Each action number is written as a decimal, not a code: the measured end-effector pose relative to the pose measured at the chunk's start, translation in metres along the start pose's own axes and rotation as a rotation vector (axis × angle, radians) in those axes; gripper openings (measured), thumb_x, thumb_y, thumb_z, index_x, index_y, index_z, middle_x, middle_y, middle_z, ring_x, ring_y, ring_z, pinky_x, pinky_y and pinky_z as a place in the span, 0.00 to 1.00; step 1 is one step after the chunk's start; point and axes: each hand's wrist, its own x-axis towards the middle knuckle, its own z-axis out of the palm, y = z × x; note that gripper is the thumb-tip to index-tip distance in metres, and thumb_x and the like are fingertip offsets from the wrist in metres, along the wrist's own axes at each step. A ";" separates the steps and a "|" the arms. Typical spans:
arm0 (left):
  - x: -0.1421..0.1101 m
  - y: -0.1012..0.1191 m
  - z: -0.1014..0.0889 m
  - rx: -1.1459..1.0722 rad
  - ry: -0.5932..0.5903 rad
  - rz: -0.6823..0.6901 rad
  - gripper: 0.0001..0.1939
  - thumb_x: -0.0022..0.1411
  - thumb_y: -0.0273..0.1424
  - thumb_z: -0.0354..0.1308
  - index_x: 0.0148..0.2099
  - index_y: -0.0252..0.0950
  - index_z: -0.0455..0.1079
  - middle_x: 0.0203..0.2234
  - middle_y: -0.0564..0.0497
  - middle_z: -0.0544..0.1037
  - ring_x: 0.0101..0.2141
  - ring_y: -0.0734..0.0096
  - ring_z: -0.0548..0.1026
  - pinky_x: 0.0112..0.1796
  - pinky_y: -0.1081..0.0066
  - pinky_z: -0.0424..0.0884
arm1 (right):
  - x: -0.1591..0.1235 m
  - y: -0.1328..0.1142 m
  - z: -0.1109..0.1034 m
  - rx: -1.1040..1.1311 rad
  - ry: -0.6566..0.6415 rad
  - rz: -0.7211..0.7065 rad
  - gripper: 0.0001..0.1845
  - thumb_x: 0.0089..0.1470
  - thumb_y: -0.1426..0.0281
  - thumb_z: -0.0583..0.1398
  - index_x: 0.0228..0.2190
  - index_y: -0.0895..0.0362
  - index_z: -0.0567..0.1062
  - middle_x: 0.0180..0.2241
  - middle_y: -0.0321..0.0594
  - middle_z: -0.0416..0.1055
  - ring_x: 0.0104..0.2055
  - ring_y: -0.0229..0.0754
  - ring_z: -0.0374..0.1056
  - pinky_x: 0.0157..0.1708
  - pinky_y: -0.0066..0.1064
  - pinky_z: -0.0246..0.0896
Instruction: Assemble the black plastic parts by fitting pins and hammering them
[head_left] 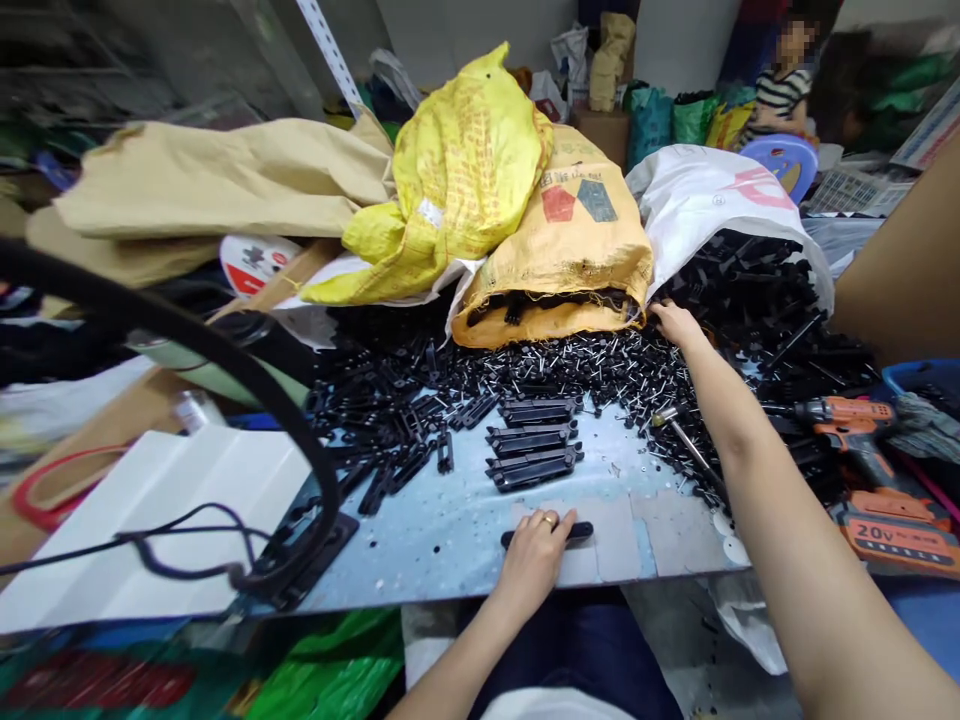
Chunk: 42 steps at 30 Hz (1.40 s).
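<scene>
My left hand (534, 548) is closed over a narrow black plastic bar (579, 531) lying on a grey cardboard patch at the table's near edge. Just beyond it, several similar long black plastic parts (534, 465) lie stacked in a row. My right hand (673, 322) reaches far forward to the right corner of an orange woven sack (577, 250), its fingers bent against the sack's mouth. What those fingers pinch, if anything, is hidden. Below that hand spreads a heap of small black-headed screws (607, 365). Loose black parts (390, 410) lie to the left.
A white sack (720, 190) spills black parts at right. Near it lie a hammer (686, 440) and an orange cordless drill (847, 420). A black curved lamp arm (247, 370) crosses the left side. A yellow sack (465, 160) stands behind. A person (784, 90) sits in the background.
</scene>
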 end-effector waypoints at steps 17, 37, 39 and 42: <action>0.009 0.012 -0.027 -0.923 0.285 -0.263 0.32 0.56 0.42 0.54 0.61 0.38 0.52 0.51 0.40 0.66 0.45 0.63 0.70 0.42 0.63 0.68 | -0.261 -0.035 0.004 0.799 0.277 -0.112 0.17 0.54 0.56 0.54 0.36 0.54 0.74 0.34 0.42 0.73 0.36 0.43 0.68 0.37 0.37 0.63; 0.004 0.001 -0.028 -0.508 0.003 0.109 0.35 0.59 0.55 0.38 0.56 0.34 0.57 0.48 0.38 0.67 0.49 0.55 0.65 0.48 0.55 0.60 | -0.295 -0.119 0.011 0.359 -0.513 -0.477 0.21 0.58 0.54 0.48 0.37 0.58 0.67 0.31 0.43 0.72 0.32 0.42 0.67 0.28 0.28 0.51; 0.012 -0.002 -0.028 -0.347 -0.130 0.082 0.35 0.55 0.57 0.44 0.54 0.34 0.60 0.47 0.39 0.68 0.49 0.52 0.65 0.48 0.54 0.60 | -0.293 -0.124 0.017 0.212 -0.487 -0.478 0.19 0.58 0.56 0.49 0.38 0.58 0.67 0.34 0.44 0.72 0.34 0.43 0.68 0.27 0.28 0.49; 0.015 0.001 -0.025 -0.220 -0.166 0.091 0.36 0.47 0.58 0.53 0.48 0.35 0.63 0.43 0.40 0.70 0.45 0.51 0.67 0.45 0.56 0.62 | -0.294 -0.132 0.023 0.108 -0.418 -0.462 0.19 0.59 0.57 0.47 0.40 0.57 0.68 0.36 0.44 0.72 0.36 0.44 0.69 0.28 0.28 0.48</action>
